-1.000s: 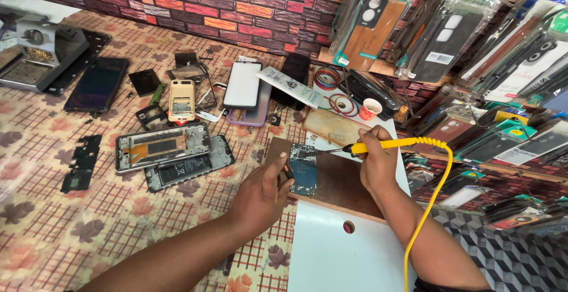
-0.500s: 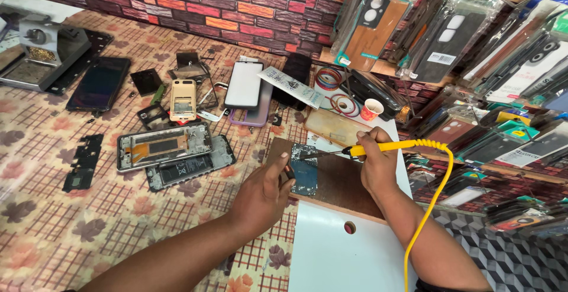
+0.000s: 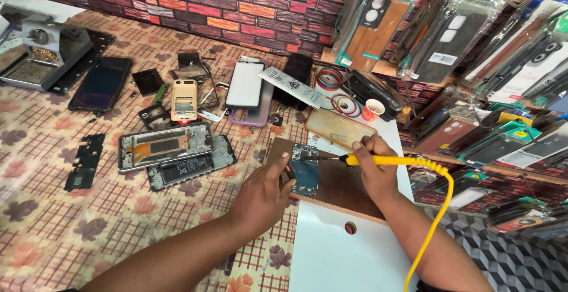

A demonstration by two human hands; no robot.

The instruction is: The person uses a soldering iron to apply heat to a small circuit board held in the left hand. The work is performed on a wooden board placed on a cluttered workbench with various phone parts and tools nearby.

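Observation:
A small blue-green circuit board lies on a brown wooden board. My left hand rests at the board's left edge, fingertips pinching or pressing the circuit board's left side. My right hand grips a yellow-handled soldering iron, its dark tip pointing left onto the top of the circuit board. The iron's yellow cord loops down over my right forearm.
Opened phones, a black phone, a white-backed phone and loose parts lie on the patterned cloth. A grey machine stands far left. Solder wire rolls, a small cup and hanging phone cases fill the right.
Both hands stay at the circuit board; the iron tip has shifted slightly. The camera view has moved a little.

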